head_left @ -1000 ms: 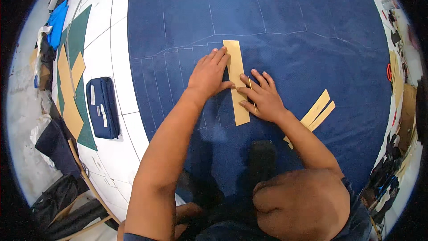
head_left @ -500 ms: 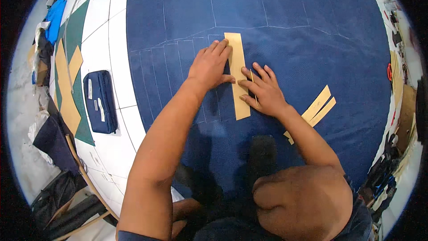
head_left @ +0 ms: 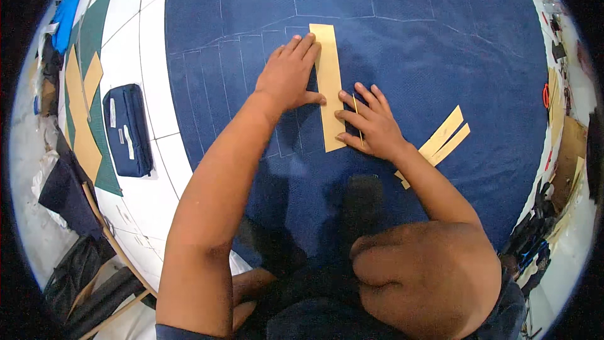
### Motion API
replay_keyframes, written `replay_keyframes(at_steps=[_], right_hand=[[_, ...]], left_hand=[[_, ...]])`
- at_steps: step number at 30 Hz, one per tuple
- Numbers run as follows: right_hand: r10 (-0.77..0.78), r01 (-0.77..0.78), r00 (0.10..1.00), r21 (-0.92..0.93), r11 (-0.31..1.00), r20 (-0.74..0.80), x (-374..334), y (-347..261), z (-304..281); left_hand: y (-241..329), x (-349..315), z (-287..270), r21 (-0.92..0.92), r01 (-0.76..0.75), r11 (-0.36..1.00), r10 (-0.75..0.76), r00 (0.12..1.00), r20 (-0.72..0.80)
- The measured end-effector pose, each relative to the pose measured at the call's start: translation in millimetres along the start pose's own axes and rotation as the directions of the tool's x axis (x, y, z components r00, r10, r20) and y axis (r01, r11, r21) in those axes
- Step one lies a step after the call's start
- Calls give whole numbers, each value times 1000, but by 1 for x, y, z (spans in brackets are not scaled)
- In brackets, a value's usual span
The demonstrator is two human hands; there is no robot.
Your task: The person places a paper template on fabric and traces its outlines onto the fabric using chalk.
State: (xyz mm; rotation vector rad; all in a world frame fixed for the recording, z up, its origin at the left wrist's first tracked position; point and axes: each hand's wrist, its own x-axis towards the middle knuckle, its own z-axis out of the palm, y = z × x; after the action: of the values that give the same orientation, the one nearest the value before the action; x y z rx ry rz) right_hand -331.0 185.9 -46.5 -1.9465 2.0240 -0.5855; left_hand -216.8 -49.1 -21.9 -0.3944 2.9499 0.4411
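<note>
Shifted slightly up the picture since a second ago: both hands and the tan paper strip [head_left: 328, 85], together with the whole view, though the grip pattern looks unchanged. Left hand [head_left: 286, 79] spread flat, palm down, fingers extended and pressing on the strip's left edge near its far end, thumb reaching across toward the middle; holding nothing, only pinning. Right hand [head_left: 370, 124] resting on the strip's right edge near its close end, fingers loosely curled around a thin pale marking stick [head_left: 356, 113], tip pointing away from the body. Strip lying directly between the two hands, long axis running away from the body, flat on the dark blue cloth [head_left: 440, 63] covering the tabletop. Faint chalk lines [head_left: 239, 69] drawn on the cloth just left of the left hand, parallel to the strip. Two more tan strips [head_left: 447, 138] lying right of the right hand, slanted. Navy zip pouch [head_left: 128, 129] well to the left of the left forearm, on the white tabletop [head_left: 154, 88].
</note>
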Motion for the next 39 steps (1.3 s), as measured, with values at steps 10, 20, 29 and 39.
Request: replay_keyframes(at_steps=[10,20,29,39], right_hand=[[-5,5,1000,-23,1000,-9,-3,1,1],[1,-1,1000,-20,1000,-26,-1,-1,2],[14,-14,1000,-5,1000,-14,0,0,1],[9,-9,1000,3,1000,-17,-2,-1,1]], left_hand=[[1,2,-2,1,-15,1000,15,1000,27],[2,0,-3,-13,5,1000,-5,999,44],[0,0,-1,-46,13,999,-11,999,45],[6,0,-5,-28,44,999,-42,997,66]])
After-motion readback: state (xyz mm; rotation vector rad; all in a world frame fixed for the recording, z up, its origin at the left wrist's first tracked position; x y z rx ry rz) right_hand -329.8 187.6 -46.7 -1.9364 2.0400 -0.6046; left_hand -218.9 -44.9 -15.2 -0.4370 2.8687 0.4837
